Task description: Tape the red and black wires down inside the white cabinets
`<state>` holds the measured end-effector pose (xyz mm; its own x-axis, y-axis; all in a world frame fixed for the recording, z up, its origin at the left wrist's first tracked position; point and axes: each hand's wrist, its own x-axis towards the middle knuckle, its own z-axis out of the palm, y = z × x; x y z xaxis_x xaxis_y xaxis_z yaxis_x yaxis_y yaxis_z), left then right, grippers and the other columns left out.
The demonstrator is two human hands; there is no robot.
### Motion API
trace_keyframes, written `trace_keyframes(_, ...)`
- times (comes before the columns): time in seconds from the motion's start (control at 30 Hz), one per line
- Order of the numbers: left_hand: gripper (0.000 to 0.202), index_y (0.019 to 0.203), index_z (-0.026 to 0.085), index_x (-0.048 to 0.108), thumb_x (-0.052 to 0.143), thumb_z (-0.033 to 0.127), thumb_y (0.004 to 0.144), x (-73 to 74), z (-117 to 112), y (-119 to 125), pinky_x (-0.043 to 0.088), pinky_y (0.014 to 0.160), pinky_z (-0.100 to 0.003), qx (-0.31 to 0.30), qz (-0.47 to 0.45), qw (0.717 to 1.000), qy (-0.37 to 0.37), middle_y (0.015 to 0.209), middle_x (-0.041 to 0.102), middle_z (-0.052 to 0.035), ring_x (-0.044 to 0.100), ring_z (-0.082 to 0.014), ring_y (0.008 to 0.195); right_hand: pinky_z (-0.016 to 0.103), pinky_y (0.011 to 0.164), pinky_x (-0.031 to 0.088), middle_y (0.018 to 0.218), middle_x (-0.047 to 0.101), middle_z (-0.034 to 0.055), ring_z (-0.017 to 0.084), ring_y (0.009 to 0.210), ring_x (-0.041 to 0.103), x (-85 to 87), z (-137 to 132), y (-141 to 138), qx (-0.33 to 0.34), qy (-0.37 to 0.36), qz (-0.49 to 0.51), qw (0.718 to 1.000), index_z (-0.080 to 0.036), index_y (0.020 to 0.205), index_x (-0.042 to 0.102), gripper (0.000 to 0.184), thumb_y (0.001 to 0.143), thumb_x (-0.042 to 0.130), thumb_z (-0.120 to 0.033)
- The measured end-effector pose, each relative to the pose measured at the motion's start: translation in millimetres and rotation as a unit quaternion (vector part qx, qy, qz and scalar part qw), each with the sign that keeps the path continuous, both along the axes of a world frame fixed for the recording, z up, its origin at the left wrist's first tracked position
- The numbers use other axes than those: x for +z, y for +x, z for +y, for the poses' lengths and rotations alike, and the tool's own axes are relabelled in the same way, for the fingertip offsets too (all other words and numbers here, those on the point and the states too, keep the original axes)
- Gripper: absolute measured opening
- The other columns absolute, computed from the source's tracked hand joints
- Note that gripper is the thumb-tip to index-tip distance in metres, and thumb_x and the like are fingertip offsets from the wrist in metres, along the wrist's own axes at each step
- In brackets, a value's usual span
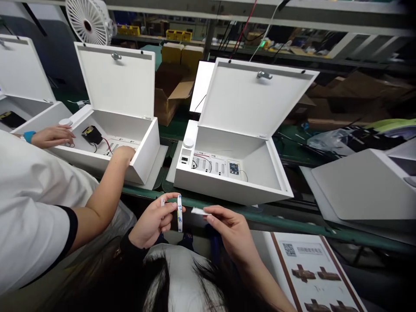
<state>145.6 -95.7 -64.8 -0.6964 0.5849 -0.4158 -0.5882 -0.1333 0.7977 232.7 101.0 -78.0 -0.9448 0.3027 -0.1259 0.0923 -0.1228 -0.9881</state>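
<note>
Both my hands up in front of open white box, clear of it. Left hand pinching white strip with blue print at top end, strip hanging free, seemingly so fingers stay off its face. Right hand pinching small white paper slip by fingertips, possibly tape backing, held toward strip. Green bench rail between hands and box. Co-worker's hand on rim of neighbouring box, left of open white box.
</note>
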Motion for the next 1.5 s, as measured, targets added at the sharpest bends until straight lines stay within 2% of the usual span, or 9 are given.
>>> trace_keyframes(0.23, 0.064, 0.131, 0.025, 0.036, 0.071, 0.026, 0.076, 2.0, 15.5, 10.8, 0.025, 0.041, -0.014, -0.006, 0.057, 0.997, -0.044, 0.097, 0.063, -0.0045, 0.047, -0.0068, 0.064, 0.025, 0.066, 0.051, 0.076, 0.066, 0.0023, 0.013, 0.068, 0.06, -0.2, -18.0, -4.4, -0.01, -0.01, 0.012, 1.0, -0.017, 0.089, 0.069, 0.034, 0.066, 0.082, -0.037)
trace_keyframes(0.53, 0.075, 0.135, 0.027, 0.029, 0.073, 0.026, 0.075, -1.0, 10.3, 17.3, 0.027, 0.044, -0.014, -0.03, 0.088, 0.993, -0.07, 0.086, 0.06, 0.0013, 0.037, -0.0028, 0.053, 0.024, 0.062, 0.047, 0.073, 0.064, 0.0025, 0.011, 0.065, 0.056, -12.8, -22.6, -1.5, -0.003, 0.014, -0.008, 1.0, -0.015, 0.081, 0.069, 0.023, 0.071, 0.077, -0.035)
trace_keyframes(0.63, 0.071, 0.133, 0.025, 0.032, 0.073, 0.025, 0.076, -6.6, 12.4, 18.4, 0.033, 0.052, -0.014, -0.035, 0.108, 0.99, -0.082, 0.084, 0.06, 0.0015, 0.039, -0.0025, 0.055, 0.023, 0.059, 0.047, 0.071, 0.063, 0.002, 0.011, 0.063, 0.056, -12.9, -22.0, 0.7, 0.003, -0.027, -0.015, 1.0, -0.015, 0.082, 0.069, 0.025, 0.071, 0.078, -0.035)
trace_keyframes(0.73, 0.069, 0.133, 0.027, 0.033, 0.072, 0.03, 0.076, -10.2, 19.1, 18.9, 0.026, 0.045, -0.014, -0.041, 0.103, 0.989, -0.095, 0.084, 0.061, 0.0004, 0.038, -0.0045, 0.054, 0.023, 0.059, 0.048, 0.069, 0.063, 0.0007, 0.01, 0.061, 0.058, -14.6, -17.6, 1.0, -0.002, -0.117, -0.02, 0.993, -0.015, 0.087, 0.068, 0.03, 0.069, 0.08, -0.036)
trace_keyframes(0.87, 0.069, 0.133, 0.027, 0.033, 0.072, 0.03, 0.077, -12.1, 32.5, 20.8, 0.029, 0.048, -0.015, -0.052, 0.103, 0.989, -0.092, 0.082, 0.061, 0.0019, 0.039, -0.0039, 0.053, 0.024, 0.062, 0.05, 0.071, 0.066, -0.0005, 0.011, 0.059, 0.06, -25.7, -10.0, -1.0, -0.063, -0.2, -0.011, 0.978, -0.017, 0.087, 0.063, 0.038, 0.061, 0.084, -0.034)
trace_keyframes(1.0, 0.067, 0.133, 0.027, 0.033, 0.071, 0.03, 0.078, -19.7, 47.1, 22.1, 0.041, 0.067, -0.02, -0.049, 0.115, 0.989, -0.079, 0.082, 0.063, 0.0009, 0.053, -0.0088, 0.069, 0.028, 0.069, 0.052, 0.084, 0.07, 0.0065, 0.015, 0.072, 0.063, -36.1, -3.7, 0.8, -0.117, -0.09, -0.016, 0.989, -0.015, 0.073, 0.068, 0.026, 0.061, 0.083, -0.033)
trace_keyframes(1.13, 0.069, 0.134, 0.027, 0.032, 0.072, 0.032, 0.077, -34.3, 61.1, 23.0, 0.044, 0.076, -0.027, -0.046, 0.112, 0.988, -0.098, 0.082, 0.063, 0.0002, 0.057, -0.0136, 0.076, 0.03, 0.075, 0.052, 0.091, 0.07, 0.0087, 0.019, 0.082, 0.065, -41.8, 5.0, 7.9, -0.112, 0.001, -0.012, 0.994, -0.018, 0.082, 0.077, 0.02, 0.07, 0.076, -0.033)
trace_keyframes(1.37, 0.07, 0.136, 0.032, 0.028, 0.07, 0.036, 0.08, -61.1, 81.8, 30.0, 0.044, 0.084, -0.031, -0.083, 0.07, 0.987, -0.115, 0.086, 0.063, 0.0004, 0.06, -0.0158, 0.083, 0.03, 0.074, 0.052, 0.08, 0.071, 0.0058, 0.016, 0.073, 0.066, -63.2, 33.1, 12.2, -0.028, -0.222, -0.051, 0.973, -0.017, 0.083, 0.077, 0.037, 0.052, 0.09, -0.033)
trace_keyframes(1.5, 0.076, 0.137, 0.028, 0.024, 0.072, 0.038, 0.078, -75.4, 92.6, 32.0, 0.043, 0.081, -0.028, -0.085, 0.051, 0.987, -0.126, 0.087, 0.065, -0.0019, 0.06, -0.0158, 0.082, 0.027, 0.072, 0.052, 0.081, 0.071, 0.0057, 0.015, 0.072, 0.065, -76.7, 48.7, 10.3, -0.006, -0.267, -0.068, 0.961, -0.016, 0.081, 0.077, 0.04, 0.046, 0.092, -0.03)
